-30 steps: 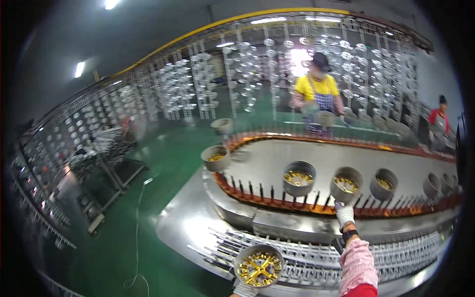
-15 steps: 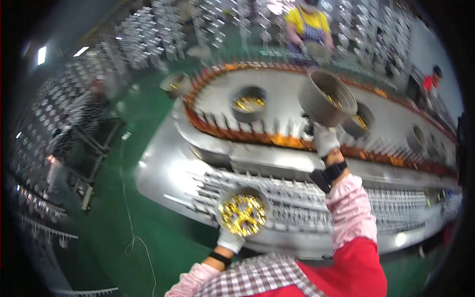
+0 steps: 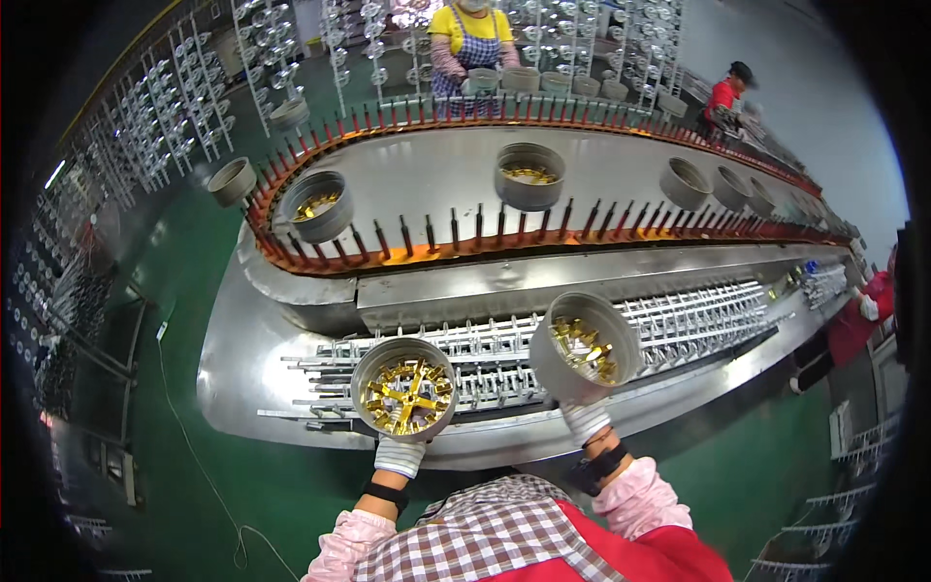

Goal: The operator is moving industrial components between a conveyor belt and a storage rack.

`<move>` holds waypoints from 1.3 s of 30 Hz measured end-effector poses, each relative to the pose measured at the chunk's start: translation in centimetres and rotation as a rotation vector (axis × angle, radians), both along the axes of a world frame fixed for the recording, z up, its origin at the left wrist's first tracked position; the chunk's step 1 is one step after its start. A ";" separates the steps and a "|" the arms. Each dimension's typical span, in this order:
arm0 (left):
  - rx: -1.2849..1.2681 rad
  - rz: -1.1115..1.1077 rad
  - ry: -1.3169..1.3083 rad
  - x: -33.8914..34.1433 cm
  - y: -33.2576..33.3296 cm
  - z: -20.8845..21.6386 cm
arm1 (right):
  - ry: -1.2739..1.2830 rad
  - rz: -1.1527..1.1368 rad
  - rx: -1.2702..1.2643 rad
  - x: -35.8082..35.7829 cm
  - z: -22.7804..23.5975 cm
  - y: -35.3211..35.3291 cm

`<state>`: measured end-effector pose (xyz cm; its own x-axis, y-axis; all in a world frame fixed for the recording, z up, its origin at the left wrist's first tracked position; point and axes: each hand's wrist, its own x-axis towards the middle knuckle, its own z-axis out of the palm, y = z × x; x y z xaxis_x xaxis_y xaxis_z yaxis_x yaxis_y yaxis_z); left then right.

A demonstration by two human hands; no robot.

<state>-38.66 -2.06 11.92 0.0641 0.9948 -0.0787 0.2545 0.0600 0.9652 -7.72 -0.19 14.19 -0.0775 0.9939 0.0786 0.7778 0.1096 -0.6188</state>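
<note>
One grey round tub is held in the person's left hand, and a second tub is held in the right hand. Both are above the near part of the metal counter, apart from each other. Inside the first tub, small golden pieces lie in a ring, with a cross shape in the middle; the golden parts in the second tub lie more loosely, and this tub looks tilted to the left. Each hand wears a white striped glove and is bent around the lower side of its tub; the fingers are mostly hidden underneath, so one cannot tell how firmly they press.

Just behind the tubs, silver racks lie in rows on the counter. Farther back runs an orange track with upright dark pegs, along which other grey tubs stand. On the far side, a co-worker in yellow stands before hanging shiny discs.
</note>
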 end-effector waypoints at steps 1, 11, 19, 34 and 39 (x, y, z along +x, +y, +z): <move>-0.015 -0.002 0.031 -0.3 -0.3 0.0 | -0.024 0.016 0.027 -1.2 -0.1 0.1; 0.293 -0.150 0.853 -1.1 -0.1 -0.5 | -0.141 0.012 0.145 -5.4 -0.1 -0.2; 0.216 -0.143 0.807 -1.6 -0.1 -1.9 | -0.164 0.066 0.189 -6.4 -0.8 -0.9; 0.119 -0.004 1.077 3.9 1.5 -5.0 | 0.608 -0.167 -0.169 21.0 8.4 10.3; 0.034 0.071 1.172 6.6 2.0 -7.2 | 0.329 -0.535 0.144 33.7 5.6 22.8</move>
<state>-32.03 -0.06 4.70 -0.0859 0.9960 -0.0259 0.9856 0.0887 0.1441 25.97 22.64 19.83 0.4765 0.8664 0.1490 0.5198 -0.1410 -0.8426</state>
